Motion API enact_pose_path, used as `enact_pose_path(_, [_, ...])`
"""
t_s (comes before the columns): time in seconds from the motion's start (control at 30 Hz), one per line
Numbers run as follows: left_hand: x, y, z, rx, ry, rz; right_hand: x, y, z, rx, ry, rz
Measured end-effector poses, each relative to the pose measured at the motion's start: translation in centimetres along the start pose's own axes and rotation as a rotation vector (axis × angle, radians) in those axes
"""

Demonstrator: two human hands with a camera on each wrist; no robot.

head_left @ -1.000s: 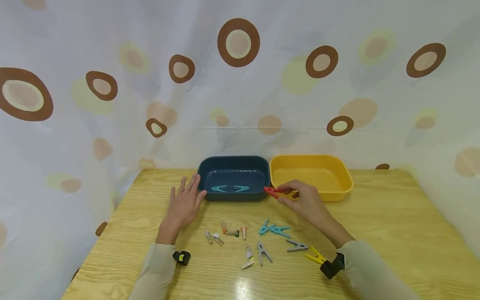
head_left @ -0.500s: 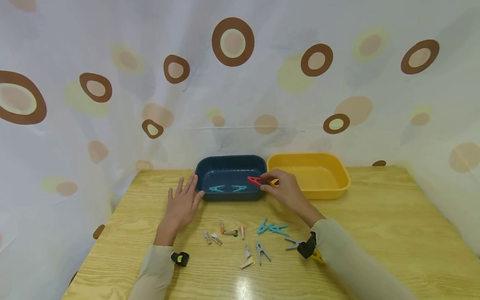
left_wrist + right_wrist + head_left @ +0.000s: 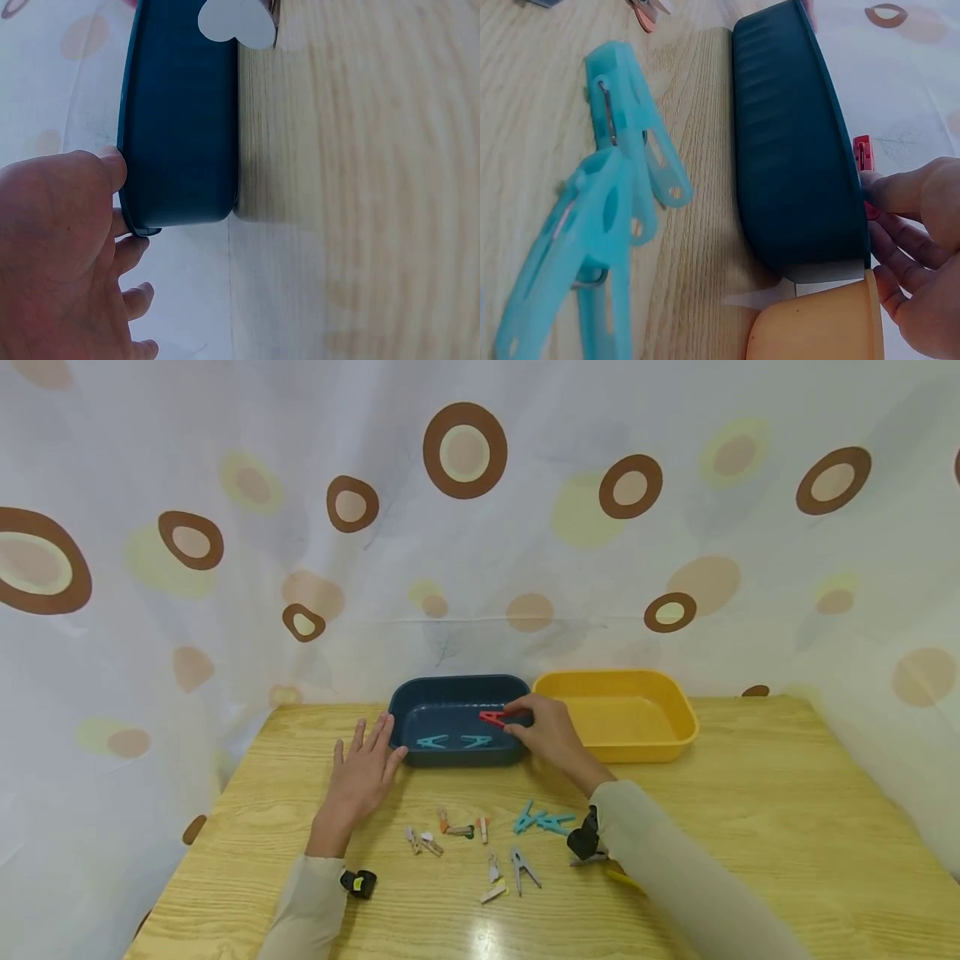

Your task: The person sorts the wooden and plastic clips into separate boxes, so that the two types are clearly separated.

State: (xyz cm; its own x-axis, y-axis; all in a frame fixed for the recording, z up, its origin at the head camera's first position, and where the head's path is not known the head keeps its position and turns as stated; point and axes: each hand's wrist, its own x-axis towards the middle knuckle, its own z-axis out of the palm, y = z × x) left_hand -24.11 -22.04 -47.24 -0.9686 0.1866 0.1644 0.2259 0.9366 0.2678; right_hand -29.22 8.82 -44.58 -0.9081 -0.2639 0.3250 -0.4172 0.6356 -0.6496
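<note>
My right hand (image 3: 553, 733) pinches a red clothespin (image 3: 491, 717) between thumb and fingers, over the right part of the dark blue bin (image 3: 457, 759). In the right wrist view the red clothespin (image 3: 863, 154) shows partly behind the bin's rim. Two teal clothespins, one on the left (image 3: 431, 742) and one on the right (image 3: 477, 741), lie inside that bin. My left hand (image 3: 362, 778) rests at the bin's left end, fingers extended and touching the rim; in the left wrist view its thumb lies against the rim.
A yellow bin (image 3: 637, 752) stands right of the blue one. On the wooden table lie two teal clothespins (image 3: 553, 823), a grey clothespin (image 3: 525, 868) and several small wooden clips (image 3: 460, 831). My right sleeve partly covers another grey and a yellow clothespin (image 3: 622, 877).
My right hand has carried the red clothespin leftward from the yellow bin's front corner to over the blue bin. The left hand has stayed at the blue bin's left end.
</note>
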Motion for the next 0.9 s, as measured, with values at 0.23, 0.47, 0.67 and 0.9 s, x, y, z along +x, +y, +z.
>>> enact_pose_path(0.23, [0.0,0.0,0.1,-0.003,0.015,0.011,1.1,0.0,0.8,-0.019,-0.023,0.003])
enact_pose_path(0.47, [0.0,0.0,0.1,0.002,0.005,0.004,1.9,-0.7,1.7,0.005,-0.062,-0.007])
enact_pose_path(0.67, [0.1,-0.1,0.1,-0.008,-0.006,-0.002,2.6,-1.3,2.4,-0.004,-0.089,0.004])
enact_pose_path(0.9, [0.1,-0.1,0.1,-0.006,-0.007,-0.004,3.3,-1.0,3.1,-0.044,-0.099,0.027])
